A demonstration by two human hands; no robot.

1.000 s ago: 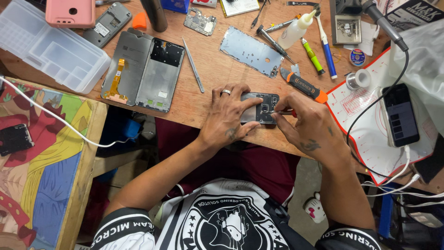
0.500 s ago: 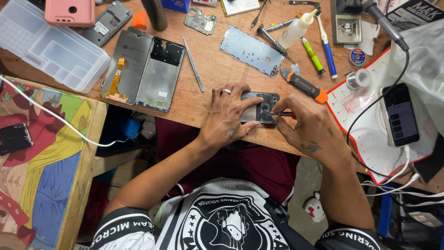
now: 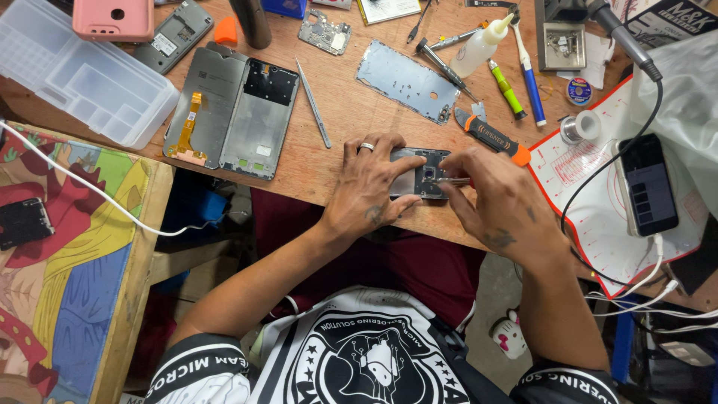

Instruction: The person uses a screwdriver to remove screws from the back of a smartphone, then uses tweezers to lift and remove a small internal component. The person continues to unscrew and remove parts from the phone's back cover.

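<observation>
1. The left hand [image 3: 372, 187] lies palm down on the wooden bench [image 3: 336, 112], fingers spread and curled over the left end of a small dark phone part [image 3: 421, 173], with the thumb tucked under its near edge. A ring sits on one finger. The hand presses and grips the part, pinning it flat.

2. The left forearm runs from the lower left up to the bench edge, elbow bent, wrist nearly straight.

3. The right hand [image 3: 499, 198] comes in from the right, its fingers bunched close in a pinch around thin tweezers [image 3: 451, 180]. The tweezer tips point left and meet the part near its middle.

4. The right forearm rises from the lower right, wrist bent slightly inward toward the left hand; the two hands almost touch over the part.

5. The part lies at the near edge of the bench, right in front of the person, between both hands.

6. Just beyond the right hand lies an orange-handled tool [image 3: 492, 136]. Farther left are an opened phone frame [image 3: 233, 111] and a long metal spudger [image 3: 314, 105]; a clear plastic box [image 3: 78, 78] stands at the far left.

7. To the right, a phone [image 3: 648, 185] rests on a white mat [image 3: 598, 217] with a red border, a cable plugged into it.
</observation>
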